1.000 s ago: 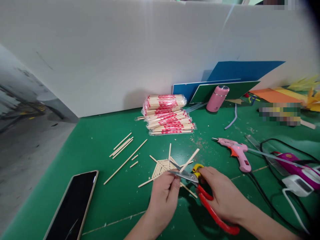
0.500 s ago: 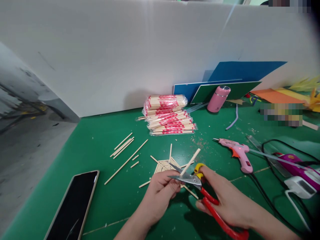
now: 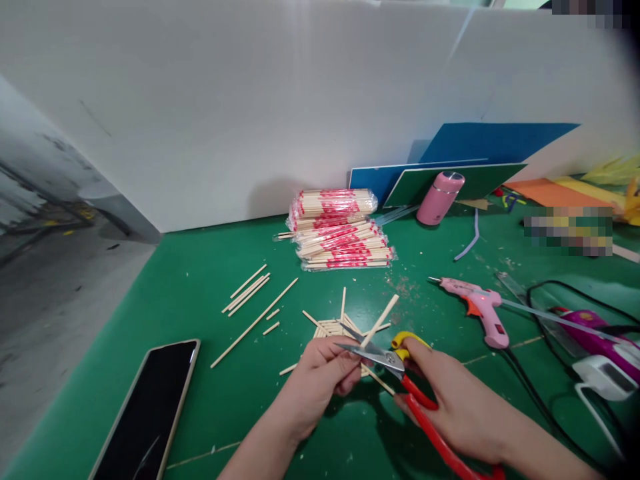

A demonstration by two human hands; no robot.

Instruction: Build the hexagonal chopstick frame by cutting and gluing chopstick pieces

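My left hand point(image 3: 327, 373) pinches the lower end of a wooden chopstick point(image 3: 384, 317), which slants up to the right. Around that stick stand the parted blades of the scissors point(image 3: 387, 360), close above my left fingertips. My right hand point(image 3: 450, 393) grips the scissors by their red and yellow handles. Beneath both hands lies a star-like arrangement of wooden sticks point(image 3: 327, 327), partly covered by my left hand and the blades. Left of it are a long stick point(image 3: 255, 323), two short cut pieces point(image 3: 271, 328) and several mid-length sticks point(image 3: 249, 291).
Wrapped chopstick bundles point(image 3: 340, 233) lie by the white board point(image 3: 200, 120). A pink bottle point(image 3: 441, 199) leans against a green panel point(image 3: 480, 183). The pink glue gun point(image 3: 480, 307) and its cable are at right, near a white plug point(image 3: 607, 377). A phone point(image 3: 147, 407) lies at left.
The scissor blades have closed slightly around the stick, and the handles have come a little nearer each other. The view has shifted marginally. Both hands keep their holds.
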